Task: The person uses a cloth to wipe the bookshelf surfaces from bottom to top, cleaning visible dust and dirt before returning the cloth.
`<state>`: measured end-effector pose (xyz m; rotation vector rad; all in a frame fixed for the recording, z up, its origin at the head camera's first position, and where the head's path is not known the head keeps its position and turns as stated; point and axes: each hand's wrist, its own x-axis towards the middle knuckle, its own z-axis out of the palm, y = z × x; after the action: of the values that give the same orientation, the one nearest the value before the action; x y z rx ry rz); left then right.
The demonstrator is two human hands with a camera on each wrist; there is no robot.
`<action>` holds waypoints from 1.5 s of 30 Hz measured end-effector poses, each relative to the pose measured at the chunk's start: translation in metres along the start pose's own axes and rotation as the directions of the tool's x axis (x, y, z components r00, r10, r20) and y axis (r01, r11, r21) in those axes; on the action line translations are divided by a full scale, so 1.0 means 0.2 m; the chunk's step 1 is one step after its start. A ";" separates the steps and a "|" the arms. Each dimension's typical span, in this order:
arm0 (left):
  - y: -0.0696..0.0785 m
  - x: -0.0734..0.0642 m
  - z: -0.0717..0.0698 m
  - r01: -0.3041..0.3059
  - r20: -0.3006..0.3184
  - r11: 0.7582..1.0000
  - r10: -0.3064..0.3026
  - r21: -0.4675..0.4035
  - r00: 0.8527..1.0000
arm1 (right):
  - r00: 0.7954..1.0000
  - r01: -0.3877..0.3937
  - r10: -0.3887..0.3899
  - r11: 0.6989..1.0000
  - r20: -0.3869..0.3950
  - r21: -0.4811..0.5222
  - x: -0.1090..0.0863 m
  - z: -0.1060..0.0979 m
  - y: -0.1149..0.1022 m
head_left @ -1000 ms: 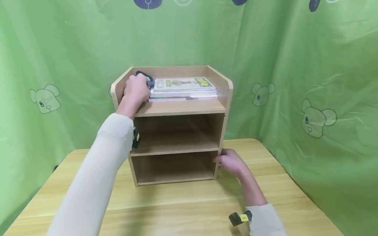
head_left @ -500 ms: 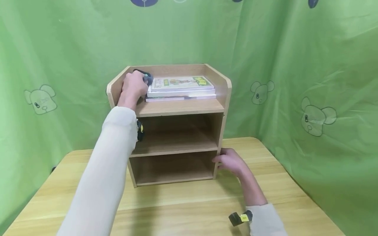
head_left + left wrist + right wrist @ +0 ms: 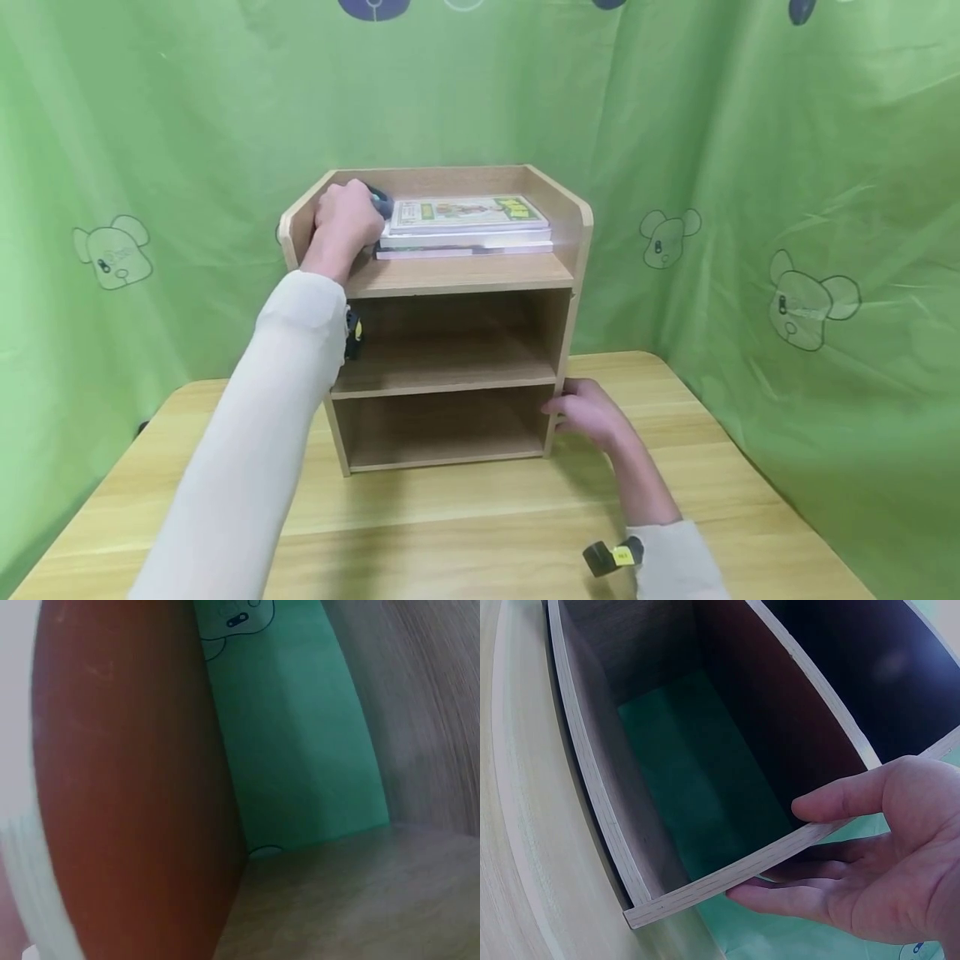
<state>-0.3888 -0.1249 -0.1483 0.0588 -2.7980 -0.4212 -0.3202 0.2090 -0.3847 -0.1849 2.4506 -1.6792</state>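
Observation:
A wooden desk shelf point(image 3: 453, 387) stands on the table with two compartments below an open top tray. At the tray's left end, my left hand point(image 3: 347, 221) reaches down over a dark, blue-grey rounded object point(image 3: 381, 202) and seems to grip it. Most of that object and the fingertips are hidden behind the hand. Beside it lies a small stack of books point(image 3: 468, 227). Low on the shelf's right side, my right hand point(image 3: 877, 862) grips the side panel point(image 3: 735, 876), thumb on the inner face and fingers outside. The left wrist view shows no hand, only shelf boards point(image 3: 142, 780).
The shelf stands on a light wooden table point(image 3: 465, 533). A green curtain point(image 3: 187, 108) with bear drawings hangs behind and at both sides. Raised side walls point(image 3: 558, 208) and a back wall border the top tray. Through the shelf's open back the curtain point(image 3: 697, 772) shows.
My left forearm has turned and shifted slightly, and less of the dark object's curved upper part shows above the hand. My right hand keeps its hold on the side panel.

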 end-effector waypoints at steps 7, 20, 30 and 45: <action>0.01 -0.07 -0.05 -0.010 0.041 1.000 0.010 -0.002 0.999 | 1.000 -0.008 0.008 1.000 0.008 -0.003 0.00 0.00 0.00; 0.00 -0.17 -0.05 -0.072 0.001 0.995 0.072 0.068 0.997 | 1.000 0.005 -0.004 1.000 0.015 -0.030 0.01 -0.03 -0.01; 0.03 -0.17 -0.01 -0.058 -0.055 0.997 0.061 0.043 0.997 | 1.000 0.010 -0.010 1.000 0.000 -0.026 0.01 -0.04 -0.01; -0.01 -0.18 0.00 -0.089 -0.040 0.995 0.091 0.043 0.995 | 1.000 -0.017 0.017 1.000 -0.004 -0.013 0.03 -0.02 0.01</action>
<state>-0.3539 -0.1230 -0.1594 -0.0489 -2.7551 -0.3371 -0.3265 0.2124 -0.3850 -0.1621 2.4590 -1.6588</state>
